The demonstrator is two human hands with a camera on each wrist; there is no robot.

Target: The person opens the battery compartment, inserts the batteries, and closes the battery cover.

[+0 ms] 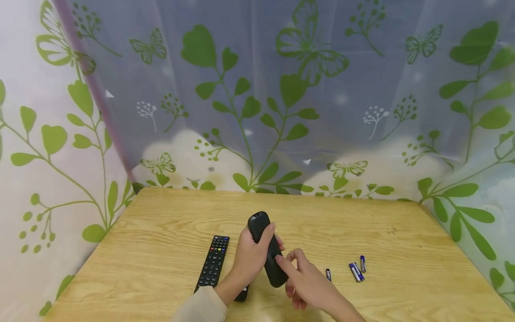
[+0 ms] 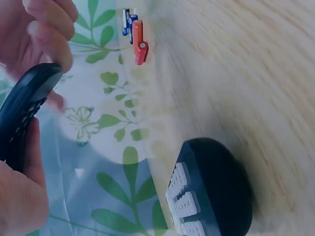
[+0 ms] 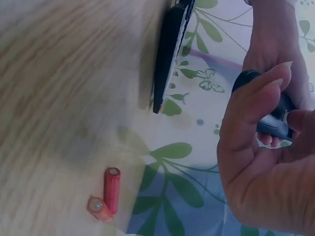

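Observation:
In the head view my left hand point(image 1: 251, 252) grips a black remote control point(image 1: 275, 268) with its plain back facing up, thumb lying across the back. My right hand point(image 1: 311, 284) is at its lower half, thumb tip pressed on the back and the other fingers curled beside the edge. The right wrist view shows the right hand's curled fingers point(image 3: 256, 105) partly hiding the remote. On the left wrist side, the held remote point(image 2: 24, 105) shows edge-on, its button side turned down, with right-hand fingers at its end.
A second black remote point(image 1: 213, 264) lies buttons up left of my hands. Another dark remote point(image 1: 242, 294) is mostly hidden under the left forearm. To the right lie a small battery point(image 1: 328, 274), a pair of batteries point(image 1: 356, 272) and a single one point(image 1: 363, 264). Patterned curtains surround the wooden table point(image 1: 181, 214).

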